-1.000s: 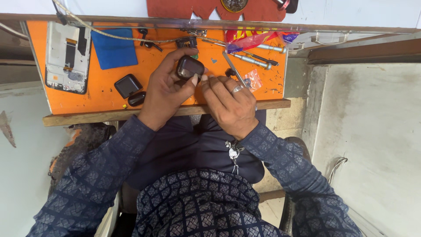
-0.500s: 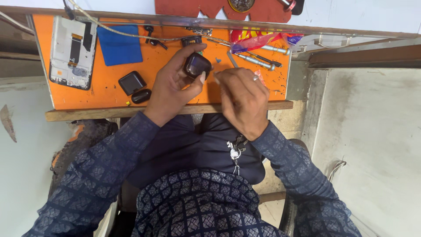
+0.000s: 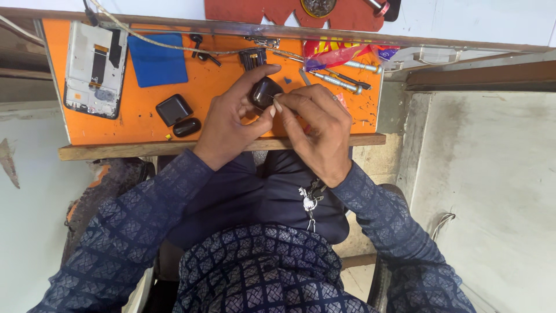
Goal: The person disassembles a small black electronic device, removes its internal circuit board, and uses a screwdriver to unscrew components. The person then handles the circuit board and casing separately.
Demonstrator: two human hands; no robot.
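My left hand (image 3: 234, 116) grips a small black rounded case (image 3: 264, 91) above the orange work mat (image 3: 133, 124). My right hand (image 3: 315, 124) meets it from the right, thumb and forefinger pinched at the case's edge; whether they hold a tool is hidden. Both wrists rest near the wooden front edge (image 3: 220, 146) of the table. A second black case part (image 3: 173, 108) and a small black oval piece (image 3: 186, 127) lie on the mat to the left of my left hand.
An opened phone body (image 3: 95, 66) lies at the mat's far left, beside a blue cloth (image 3: 156, 59). Screwdrivers (image 3: 339, 81) and a coloured plastic wrapper (image 3: 341, 55) lie at the back right. A cable (image 3: 174, 46) runs along the back. A grey wall stands at right.
Both hands have shifted slightly on the mat with the case. My right hand has drawn in, its fingertips now pinched against the case held by my left hand.
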